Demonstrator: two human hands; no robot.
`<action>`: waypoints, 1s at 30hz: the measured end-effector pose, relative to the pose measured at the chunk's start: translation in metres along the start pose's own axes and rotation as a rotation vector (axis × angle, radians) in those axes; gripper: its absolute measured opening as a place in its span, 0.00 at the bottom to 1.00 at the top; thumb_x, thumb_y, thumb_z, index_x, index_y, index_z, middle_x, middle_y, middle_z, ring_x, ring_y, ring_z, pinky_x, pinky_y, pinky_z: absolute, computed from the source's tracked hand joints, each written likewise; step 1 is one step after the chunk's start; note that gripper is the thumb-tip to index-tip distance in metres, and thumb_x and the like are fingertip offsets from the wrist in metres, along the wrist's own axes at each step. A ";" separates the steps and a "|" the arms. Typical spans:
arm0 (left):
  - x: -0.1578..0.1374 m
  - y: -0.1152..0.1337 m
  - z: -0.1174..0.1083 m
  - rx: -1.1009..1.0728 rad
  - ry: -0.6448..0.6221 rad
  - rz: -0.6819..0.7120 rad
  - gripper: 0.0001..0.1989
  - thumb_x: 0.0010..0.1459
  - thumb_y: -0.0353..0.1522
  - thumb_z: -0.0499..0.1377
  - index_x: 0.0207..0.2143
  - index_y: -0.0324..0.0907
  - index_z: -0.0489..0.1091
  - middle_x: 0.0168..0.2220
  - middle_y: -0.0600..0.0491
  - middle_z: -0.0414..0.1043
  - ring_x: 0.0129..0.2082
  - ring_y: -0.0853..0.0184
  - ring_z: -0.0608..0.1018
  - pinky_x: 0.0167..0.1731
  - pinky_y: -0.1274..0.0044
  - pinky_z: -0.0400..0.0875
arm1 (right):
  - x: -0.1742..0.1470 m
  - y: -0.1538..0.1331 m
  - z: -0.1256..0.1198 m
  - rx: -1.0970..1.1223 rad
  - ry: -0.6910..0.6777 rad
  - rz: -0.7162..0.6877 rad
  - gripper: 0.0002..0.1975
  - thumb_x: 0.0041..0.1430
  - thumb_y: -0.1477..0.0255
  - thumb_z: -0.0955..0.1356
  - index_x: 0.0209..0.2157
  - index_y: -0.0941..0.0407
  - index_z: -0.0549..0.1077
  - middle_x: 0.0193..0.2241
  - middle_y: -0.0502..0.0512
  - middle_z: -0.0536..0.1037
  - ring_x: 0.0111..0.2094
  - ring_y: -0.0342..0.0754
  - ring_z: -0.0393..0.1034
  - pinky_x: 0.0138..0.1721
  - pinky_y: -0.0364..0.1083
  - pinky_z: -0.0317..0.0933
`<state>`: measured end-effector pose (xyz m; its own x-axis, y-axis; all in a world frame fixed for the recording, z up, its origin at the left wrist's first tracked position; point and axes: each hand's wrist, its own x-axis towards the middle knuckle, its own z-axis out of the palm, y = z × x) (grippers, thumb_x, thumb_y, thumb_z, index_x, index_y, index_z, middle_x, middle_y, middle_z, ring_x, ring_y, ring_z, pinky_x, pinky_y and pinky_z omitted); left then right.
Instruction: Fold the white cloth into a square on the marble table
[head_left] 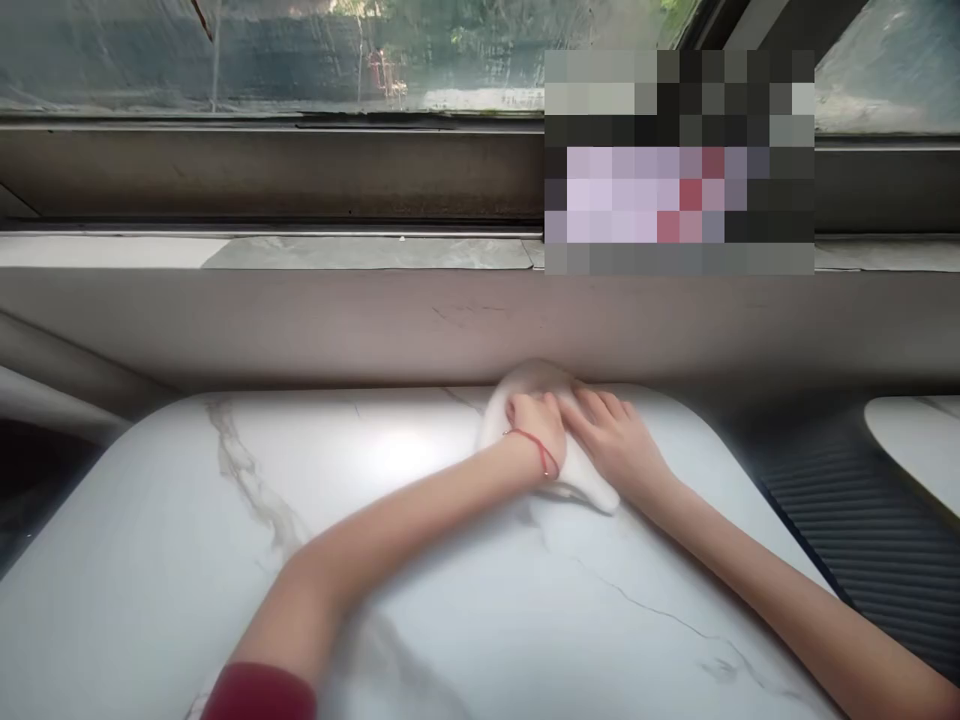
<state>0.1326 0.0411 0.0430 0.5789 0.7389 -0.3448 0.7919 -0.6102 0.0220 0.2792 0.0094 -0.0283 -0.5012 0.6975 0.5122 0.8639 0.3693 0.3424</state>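
Observation:
A white cloth [592,487] lies bunched on the white marble-patterned tabletop [420,600], against its far edge by the wall. My left hand [538,428], with a thin red cord bracelet round the wrist, presses down on the cloth with its fingers curled into it. Right beside it, my right hand [616,440] rests palm down at the cloth's right side, fingers stretched forward and slightly apart. The two hands almost touch. Part of the cloth is hidden under them.
A pale wall [360,320] rises behind the table, topped by a grey sill [360,253] and a window [300,60]. At right are a dark ribbed surface [847,560] and another white tabletop [919,445]. A pixelated patch covers part of the window area.

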 end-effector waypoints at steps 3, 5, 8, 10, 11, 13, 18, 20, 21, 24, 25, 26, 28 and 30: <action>0.000 0.000 0.000 0.011 -0.022 0.010 0.19 0.67 0.23 0.49 0.55 0.35 0.73 0.50 0.39 0.72 0.42 0.59 0.76 0.37 0.71 0.65 | 0.001 0.000 -0.002 -0.005 0.004 -0.004 0.14 0.68 0.76 0.60 0.48 0.58 0.75 0.47 0.65 0.74 0.43 0.53 0.62 0.40 0.47 0.56; 0.002 -0.001 0.001 0.007 -0.026 0.019 0.18 0.67 0.23 0.50 0.54 0.34 0.73 0.50 0.38 0.71 0.42 0.59 0.76 0.36 0.71 0.66 | 0.000 0.000 -0.002 -0.004 -0.011 -0.002 0.15 0.68 0.76 0.60 0.49 0.58 0.75 0.48 0.64 0.74 0.43 0.53 0.62 0.40 0.47 0.56; 0.004 -0.002 0.002 -0.010 -0.008 0.025 0.17 0.66 0.24 0.51 0.52 0.34 0.75 0.50 0.36 0.72 0.41 0.58 0.77 0.37 0.69 0.68 | -0.001 0.000 -0.001 -0.004 -0.044 0.007 0.16 0.68 0.76 0.61 0.52 0.57 0.74 0.48 0.64 0.74 0.44 0.53 0.63 0.42 0.47 0.56; 0.005 -0.004 0.002 -0.021 0.005 0.031 0.18 0.65 0.22 0.51 0.51 0.35 0.75 0.50 0.37 0.73 0.43 0.57 0.78 0.38 0.68 0.69 | -0.001 0.001 0.002 -0.009 -0.054 0.019 0.17 0.68 0.77 0.61 0.53 0.56 0.74 0.48 0.63 0.74 0.44 0.53 0.63 0.42 0.47 0.56; 0.005 -0.005 0.001 -0.024 0.010 0.036 0.18 0.65 0.22 0.51 0.52 0.36 0.75 0.51 0.37 0.73 0.44 0.57 0.78 0.38 0.69 0.70 | 0.000 0.001 0.003 -0.013 -0.058 0.026 0.18 0.68 0.77 0.61 0.54 0.55 0.74 0.48 0.63 0.74 0.45 0.53 0.63 0.42 0.47 0.55; 0.005 -0.007 -0.001 -0.034 0.021 0.040 0.19 0.65 0.22 0.49 0.53 0.35 0.74 0.51 0.37 0.73 0.46 0.57 0.79 0.40 0.69 0.71 | 0.000 0.003 0.007 -0.022 -0.066 0.037 0.18 0.68 0.76 0.61 0.54 0.55 0.74 0.50 0.63 0.74 0.46 0.53 0.62 0.42 0.47 0.55; 0.010 -0.008 -0.004 -0.067 0.068 0.008 0.19 0.67 0.25 0.48 0.55 0.31 0.72 0.52 0.33 0.73 0.49 0.53 0.80 0.44 0.68 0.72 | 0.002 0.008 0.012 -0.023 -0.165 0.082 0.18 0.70 0.71 0.60 0.54 0.54 0.75 0.54 0.64 0.73 0.49 0.54 0.62 0.44 0.48 0.54; 0.013 -0.006 -0.003 -0.080 0.081 -0.013 0.19 0.67 0.26 0.49 0.55 0.31 0.72 0.53 0.32 0.73 0.51 0.52 0.79 0.45 0.69 0.72 | 0.004 0.008 0.011 -0.005 -0.224 0.117 0.18 0.70 0.71 0.60 0.55 0.53 0.75 0.55 0.63 0.73 0.50 0.54 0.62 0.44 0.48 0.54; 0.014 -0.005 -0.003 -0.086 0.086 -0.025 0.19 0.67 0.26 0.50 0.55 0.31 0.71 0.53 0.33 0.73 0.51 0.52 0.79 0.46 0.69 0.72 | 0.005 0.008 0.010 0.004 -0.247 0.133 0.18 0.70 0.71 0.60 0.55 0.53 0.75 0.55 0.63 0.73 0.50 0.54 0.62 0.44 0.48 0.53; 0.013 -0.004 -0.005 -0.089 0.088 -0.060 0.19 0.66 0.27 0.52 0.57 0.31 0.70 0.53 0.33 0.74 0.52 0.51 0.78 0.49 0.69 0.71 | 0.010 0.005 0.006 0.022 -0.307 0.170 0.19 0.70 0.72 0.59 0.56 0.53 0.74 0.53 0.64 0.73 0.49 0.55 0.63 0.44 0.48 0.53; 0.011 -0.004 -0.006 -0.088 0.088 -0.068 0.20 0.66 0.28 0.52 0.57 0.31 0.70 0.53 0.33 0.74 0.52 0.51 0.78 0.50 0.69 0.71 | 0.013 0.004 0.003 0.028 -0.331 0.181 0.20 0.70 0.72 0.58 0.56 0.54 0.74 0.53 0.64 0.74 0.48 0.55 0.63 0.44 0.48 0.52; 0.008 -0.004 -0.007 -0.086 0.089 -0.075 0.20 0.66 0.28 0.52 0.58 0.30 0.69 0.53 0.33 0.74 0.53 0.51 0.78 0.51 0.69 0.71 | 0.016 0.002 0.000 0.033 -0.358 0.193 0.20 0.70 0.73 0.57 0.56 0.54 0.74 0.52 0.65 0.74 0.48 0.55 0.64 0.44 0.48 0.52; -0.002 -0.001 -0.010 -0.082 0.095 -0.076 0.21 0.67 0.28 0.51 0.59 0.28 0.67 0.54 0.32 0.74 0.54 0.51 0.77 0.53 0.68 0.70 | 0.019 -0.001 -0.009 0.041 -0.407 0.217 0.21 0.70 0.74 0.56 0.57 0.56 0.73 0.50 0.66 0.74 0.46 0.55 0.65 0.43 0.48 0.53; -0.015 0.008 -0.009 -0.081 0.095 -0.052 0.21 0.67 0.28 0.52 0.59 0.27 0.67 0.55 0.31 0.72 0.55 0.50 0.76 0.54 0.67 0.69 | 0.015 -0.006 -0.024 0.048 -0.444 0.228 0.21 0.69 0.75 0.57 0.57 0.56 0.72 0.48 0.66 0.75 0.44 0.54 0.66 0.42 0.48 0.53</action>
<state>0.1320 0.0282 0.0570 0.5494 0.7951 -0.2568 0.8323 -0.5481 0.0833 0.2651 0.0028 -0.0039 -0.2385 0.9540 0.1817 0.9557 0.1973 0.2183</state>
